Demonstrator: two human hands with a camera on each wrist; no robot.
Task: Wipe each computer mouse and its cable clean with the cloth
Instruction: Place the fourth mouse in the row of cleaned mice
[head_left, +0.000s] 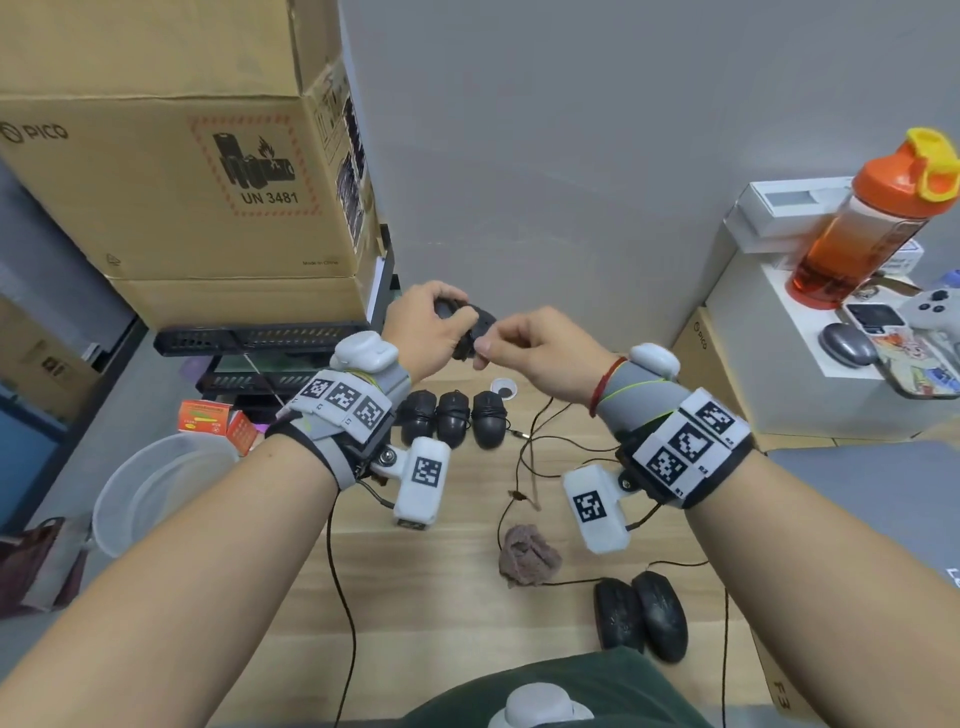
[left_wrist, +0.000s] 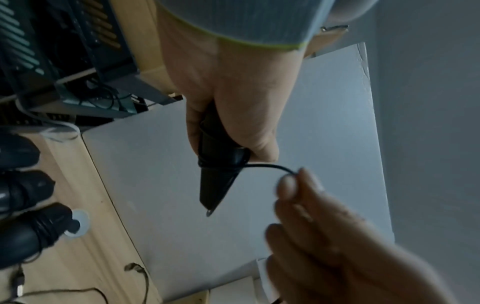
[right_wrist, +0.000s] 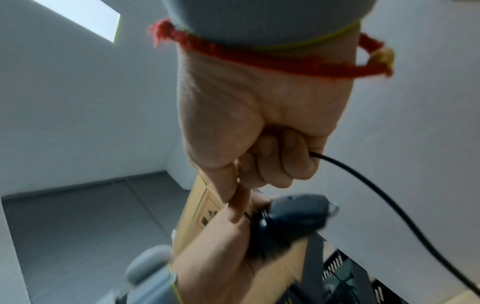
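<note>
Left hand (head_left: 423, 325) gripping mouse (head_left: 470, 325) above table's far edge (airborne), right hand (head_left: 535, 345) pinching cable (left_wrist: 270, 166)

Soft, even indoor light fills the head view, which is sharp but bows strongly toward its edges. Both wrist views are dimmer and bluish, with the nearer hands smeared by blur. A bright ceiling panel (right_wrist: 85, 18) glows in the right wrist view.

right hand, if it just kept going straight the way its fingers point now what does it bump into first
Almost at once, the mouse gripped in the left hand. The right hand pinches the cable right beside it, fingertips pointing left toward the mouse. Depth is unclear, but no gap shows in the head view.
</note>
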